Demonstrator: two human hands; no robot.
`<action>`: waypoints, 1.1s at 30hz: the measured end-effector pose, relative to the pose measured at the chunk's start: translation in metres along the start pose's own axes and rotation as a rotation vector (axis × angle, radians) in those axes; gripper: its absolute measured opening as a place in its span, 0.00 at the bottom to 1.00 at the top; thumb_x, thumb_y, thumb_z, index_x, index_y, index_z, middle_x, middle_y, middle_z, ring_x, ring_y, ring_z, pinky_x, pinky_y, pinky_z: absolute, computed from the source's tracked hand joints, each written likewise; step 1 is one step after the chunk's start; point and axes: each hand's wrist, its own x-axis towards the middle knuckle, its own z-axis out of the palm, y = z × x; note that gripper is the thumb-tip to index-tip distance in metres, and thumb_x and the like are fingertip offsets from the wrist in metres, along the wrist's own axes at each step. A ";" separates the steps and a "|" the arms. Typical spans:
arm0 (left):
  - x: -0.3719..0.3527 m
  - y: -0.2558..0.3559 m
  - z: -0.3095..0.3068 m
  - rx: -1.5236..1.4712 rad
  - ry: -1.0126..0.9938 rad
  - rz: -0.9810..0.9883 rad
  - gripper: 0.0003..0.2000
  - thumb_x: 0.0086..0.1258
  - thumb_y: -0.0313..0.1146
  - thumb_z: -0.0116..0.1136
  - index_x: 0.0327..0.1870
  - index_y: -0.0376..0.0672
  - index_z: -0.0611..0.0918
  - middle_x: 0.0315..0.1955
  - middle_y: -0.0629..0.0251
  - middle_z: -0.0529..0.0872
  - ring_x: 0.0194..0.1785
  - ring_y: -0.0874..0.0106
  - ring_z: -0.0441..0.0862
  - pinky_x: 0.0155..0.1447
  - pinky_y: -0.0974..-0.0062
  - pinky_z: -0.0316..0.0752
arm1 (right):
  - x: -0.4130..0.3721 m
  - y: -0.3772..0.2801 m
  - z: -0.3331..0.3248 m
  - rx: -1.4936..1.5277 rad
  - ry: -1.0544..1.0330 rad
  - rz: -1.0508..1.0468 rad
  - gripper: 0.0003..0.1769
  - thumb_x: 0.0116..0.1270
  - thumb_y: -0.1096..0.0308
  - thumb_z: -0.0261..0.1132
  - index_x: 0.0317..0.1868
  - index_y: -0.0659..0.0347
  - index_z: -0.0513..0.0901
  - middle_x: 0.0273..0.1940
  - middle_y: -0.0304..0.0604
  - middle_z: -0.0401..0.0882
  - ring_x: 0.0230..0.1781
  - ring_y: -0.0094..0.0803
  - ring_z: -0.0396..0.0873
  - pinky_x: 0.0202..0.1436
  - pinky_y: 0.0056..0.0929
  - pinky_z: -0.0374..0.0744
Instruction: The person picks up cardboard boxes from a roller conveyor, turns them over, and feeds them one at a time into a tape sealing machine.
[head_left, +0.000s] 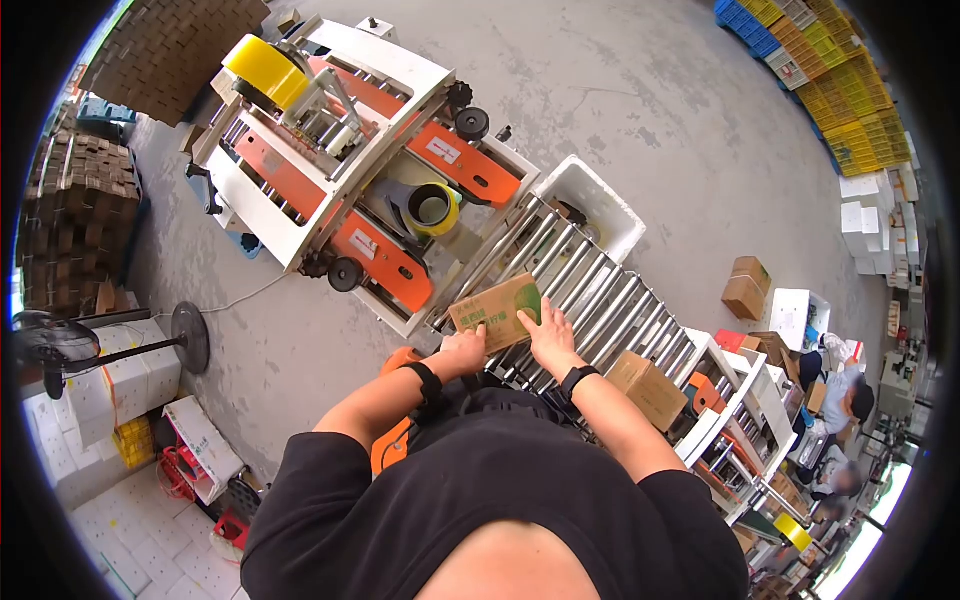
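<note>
A small brown cardboard box (498,306) with green print lies at the near end of the carton-sealing machine, where the roller conveyor (612,312) meets it. My left hand (466,350) is closed at its lower left corner, with the thumb against the printed face. At the right end, my right hand (549,338) grips the box with its thumb on the face and its fingers partly spread. Beyond the box stands the carton-sealing machine (335,205), with orange side guides and a yellow tape roll (265,72) on top. The underside of the box is hidden.
Another cardboard box (648,390) sits on the conveyor to my right. A white foam bin (600,205) stands beyond the rollers. A floor fan (190,338) is at left, with its cable on the floor. People (848,397) are at the far right.
</note>
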 end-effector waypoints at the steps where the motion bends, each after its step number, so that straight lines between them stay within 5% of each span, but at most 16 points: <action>1: 0.000 -0.002 0.000 -0.016 -0.001 -0.004 0.23 0.57 0.33 0.49 0.55 0.40 0.65 0.43 0.50 0.77 0.46 0.56 0.78 0.46 0.60 0.73 | 0.001 -0.001 -0.001 0.000 -0.019 0.011 0.30 0.57 0.71 0.52 0.60 0.36 0.65 0.66 0.56 0.47 0.59 0.50 0.60 0.53 0.43 0.68; 6: 0.006 -0.002 -0.004 -0.058 -0.022 -0.029 0.22 0.54 0.32 0.55 0.51 0.40 0.66 0.42 0.51 0.77 0.47 0.56 0.77 0.46 0.61 0.74 | 0.018 -0.009 0.000 0.016 -0.127 0.099 0.31 0.56 0.73 0.52 0.61 0.38 0.64 0.66 0.61 0.44 0.55 0.49 0.66 0.51 0.41 0.71; 10: 0.008 -0.003 0.009 0.036 0.102 0.023 0.27 0.47 0.36 0.67 0.46 0.42 0.66 0.40 0.52 0.77 0.45 0.56 0.77 0.44 0.62 0.74 | 0.023 -0.002 0.016 -0.007 -0.012 0.038 0.36 0.48 0.67 0.66 0.60 0.39 0.65 0.65 0.62 0.48 0.52 0.47 0.69 0.48 0.39 0.74; 12: 0.015 -0.003 0.006 0.106 0.187 0.071 0.16 0.57 0.30 0.53 0.47 0.40 0.68 0.37 0.55 0.78 0.44 0.60 0.78 0.41 0.64 0.74 | 0.023 0.011 0.021 0.039 0.097 0.024 0.38 0.44 0.66 0.69 0.59 0.36 0.66 0.65 0.58 0.49 0.50 0.44 0.70 0.47 0.37 0.75; 18: 0.048 -0.001 -0.013 0.115 0.529 0.147 0.17 0.59 0.30 0.48 0.51 0.41 0.69 0.35 0.60 0.77 0.42 0.63 0.77 0.40 0.66 0.73 | 0.056 0.004 0.004 0.286 0.296 0.360 0.33 0.48 0.79 0.60 0.57 0.44 0.71 0.66 0.57 0.45 0.51 0.51 0.68 0.52 0.39 0.72; 21: 0.058 -0.009 -0.025 0.062 0.513 0.040 0.20 0.58 0.30 0.48 0.54 0.42 0.68 0.35 0.59 0.77 0.42 0.62 0.77 0.41 0.65 0.73 | 0.085 -0.001 -0.002 0.306 0.353 0.260 0.31 0.52 0.81 0.54 0.56 0.42 0.71 0.67 0.50 0.45 0.57 0.50 0.61 0.55 0.39 0.71; 23: 0.064 -0.022 -0.029 -0.007 0.490 -0.048 0.27 0.54 0.34 0.56 0.57 0.40 0.66 0.38 0.57 0.77 0.44 0.60 0.77 0.45 0.65 0.72 | 0.108 -0.006 -0.013 0.325 0.336 0.104 0.32 0.51 0.84 0.53 0.56 0.42 0.71 0.67 0.50 0.45 0.59 0.52 0.58 0.59 0.39 0.68; 27: 0.055 -0.034 -0.036 -0.078 0.526 -0.212 0.29 0.53 0.34 0.55 0.58 0.37 0.64 0.40 0.55 0.77 0.44 0.60 0.77 0.45 0.65 0.72 | 0.141 -0.023 -0.044 0.360 0.279 -0.152 0.36 0.47 0.87 0.52 0.58 0.45 0.69 0.67 0.52 0.45 0.65 0.54 0.51 0.64 0.40 0.63; 33: 0.032 -0.029 -0.023 -0.114 0.360 -0.086 0.23 0.56 0.31 0.49 0.55 0.39 0.69 0.41 0.55 0.78 0.47 0.59 0.76 0.47 0.62 0.72 | 0.146 -0.029 -0.044 0.553 0.442 -0.157 0.33 0.47 0.85 0.53 0.57 0.56 0.69 0.62 0.58 0.55 0.62 0.53 0.56 0.64 0.39 0.61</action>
